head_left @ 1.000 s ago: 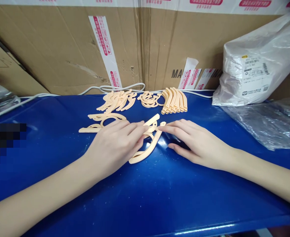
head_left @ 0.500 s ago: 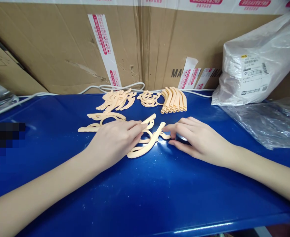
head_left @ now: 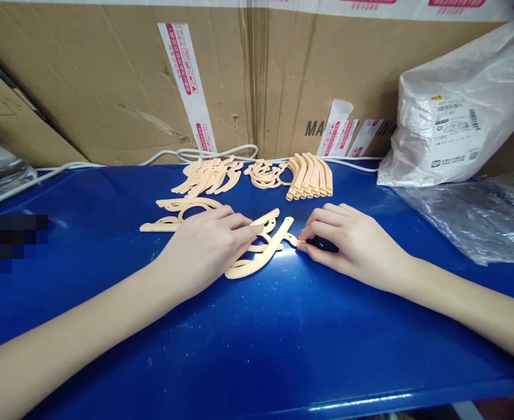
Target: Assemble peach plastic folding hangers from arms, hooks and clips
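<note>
- Where a blue table (head_left: 257, 350) runs before a wall of cardboard boxes (head_left: 108, 87), two bare hands are seen meeting near its middle.
- A long curved piece (head_left: 252, 266) of peach plastic is laid flat between them, slanting from near-left to far-right.
- The left hand (head_left: 204, 248) is rested palm-down across its middle, fingers straight and held together, closed on nothing.
- The right hand (head_left: 355, 242) is curled, with thumb and forefinger pinched on the piece's far tip.
- Smaller looped pieces (head_left: 266, 220) are tucked under the left fingertips; whether they are joined to the long one cannot be told.
- Behind, heaps of like parts (head_left: 311, 175) are ranged along a white cable (head_left: 221, 153).
- A white plastic bag (head_left: 453, 116) and crumpled clear film (head_left: 479, 219) are set at the right.
</note>
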`<state>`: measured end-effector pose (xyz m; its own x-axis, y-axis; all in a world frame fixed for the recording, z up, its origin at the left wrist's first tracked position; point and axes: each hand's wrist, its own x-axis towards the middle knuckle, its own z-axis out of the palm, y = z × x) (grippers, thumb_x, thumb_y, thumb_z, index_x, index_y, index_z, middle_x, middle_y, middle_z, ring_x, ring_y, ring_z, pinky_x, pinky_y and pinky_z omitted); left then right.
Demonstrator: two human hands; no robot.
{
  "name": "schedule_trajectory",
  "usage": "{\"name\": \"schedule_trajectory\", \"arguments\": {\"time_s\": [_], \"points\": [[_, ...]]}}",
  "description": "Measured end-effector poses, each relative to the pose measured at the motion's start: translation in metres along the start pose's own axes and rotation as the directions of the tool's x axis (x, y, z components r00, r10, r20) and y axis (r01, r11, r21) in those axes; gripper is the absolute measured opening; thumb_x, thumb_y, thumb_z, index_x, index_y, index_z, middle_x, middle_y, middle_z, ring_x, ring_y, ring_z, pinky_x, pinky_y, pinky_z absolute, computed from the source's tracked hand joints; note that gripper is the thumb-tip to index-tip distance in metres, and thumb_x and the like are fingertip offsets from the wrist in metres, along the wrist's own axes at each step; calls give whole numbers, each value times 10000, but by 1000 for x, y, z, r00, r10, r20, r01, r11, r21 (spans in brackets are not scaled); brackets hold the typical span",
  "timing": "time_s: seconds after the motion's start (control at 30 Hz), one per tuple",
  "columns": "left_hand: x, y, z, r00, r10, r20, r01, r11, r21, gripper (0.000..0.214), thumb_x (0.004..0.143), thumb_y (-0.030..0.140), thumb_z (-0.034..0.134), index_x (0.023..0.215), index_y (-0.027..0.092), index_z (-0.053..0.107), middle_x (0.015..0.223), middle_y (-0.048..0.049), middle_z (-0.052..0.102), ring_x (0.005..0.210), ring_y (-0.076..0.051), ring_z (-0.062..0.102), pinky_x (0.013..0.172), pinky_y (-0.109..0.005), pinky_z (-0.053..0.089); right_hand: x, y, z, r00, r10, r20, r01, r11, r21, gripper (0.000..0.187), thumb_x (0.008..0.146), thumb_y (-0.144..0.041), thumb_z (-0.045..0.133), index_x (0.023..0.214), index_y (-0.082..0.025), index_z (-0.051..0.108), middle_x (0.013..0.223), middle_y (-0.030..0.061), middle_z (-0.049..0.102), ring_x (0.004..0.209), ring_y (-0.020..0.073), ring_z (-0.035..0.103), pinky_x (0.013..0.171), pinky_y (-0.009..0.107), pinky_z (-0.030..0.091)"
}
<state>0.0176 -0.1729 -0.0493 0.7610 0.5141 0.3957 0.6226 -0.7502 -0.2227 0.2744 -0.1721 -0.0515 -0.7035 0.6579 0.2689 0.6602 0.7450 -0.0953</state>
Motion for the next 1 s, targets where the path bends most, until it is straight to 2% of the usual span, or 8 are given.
{"name": "schedule_trajectory", "arguments": {"time_s": [0.1,0.27,0.47,0.7,0.77,0.83,0.93,1.0], "points": [[0,0,0,999,-42,7,42,997,-64,216,939,228,516,1025,181,709,948,-27,745,801,-208,661,631,-316,503,0,1,-9,998,45,-38,-41,994,98,119,874,-284,571,797,-201,609,786,2,629,768,171,562,715,343,359],[2,-2,0,996,-91,-25,87,986,-144,231,948,224,496,986,175,719,901,-30,747,769,-196,671,641,-308,508,0,3,-25,948,133,-289,-69,973,221,78,823,-224,606,760,-215,562,764,12,612,772,185,553,737,358,382],[-1,-5,2,1000,-14,-7,13,994,-108,270,958,213,457,1013,161,717,946,-50,739,801,-207,663,679,-327,506,-1,13,-18,886,346,-308,-143,837,529,116,891,-297,558,804,-220,563,807,15,591,776,168,553,740,335,422],[-2,-9,-2,999,50,8,-49,998,-48,297,979,224,428,1003,210,723,1020,-22,738,845,-201,657,724,-335,447,5,16,-14,736,547,-398,-69,646,760,170,936,-333,487,792,-244,491,732,15,621,782,188,631,702,338,462],[-2,-10,-2,999,51,8,-50,998,-39,286,978,220,436,1011,219,720,1035,-12,738,858,-195,658,737,-331,431,6,15,-14,745,571,-344,-76,585,808,154,942,-367,478,834,-262,445,681,-9,615,694,186,648,622,329,471],[-2,-10,-3,999,53,5,-53,998,-35,288,980,213,432,1002,221,720,1041,-5,737,862,-190,658,737,-325,421,5,13,-14,779,557,-286,-116,577,808,173,930,-405,505,868,-268,420,614,-46,570,520,152,582,511,298,437],[-2,-9,-2,998,55,-10,-55,998,-36,304,986,208,413,982,222,717,1035,0,738,859,-182,659,721,-313,415,1,9,-13,869,431,-243,-203,759,619,206,902,-412,559,873,-247,439,597,-67,511,444,101,467,456,256,361],[-2,-9,-1,998,50,-28,-51,998,-30,308,987,214,409,953,215,715,1011,-3,743,821,-178,662,699,-308,418,-2,5,-14,941,296,-165,-212,893,396,204,902,-409,563,865,-224,486,620,-54,540,485,94,488,482,245,353]]}}
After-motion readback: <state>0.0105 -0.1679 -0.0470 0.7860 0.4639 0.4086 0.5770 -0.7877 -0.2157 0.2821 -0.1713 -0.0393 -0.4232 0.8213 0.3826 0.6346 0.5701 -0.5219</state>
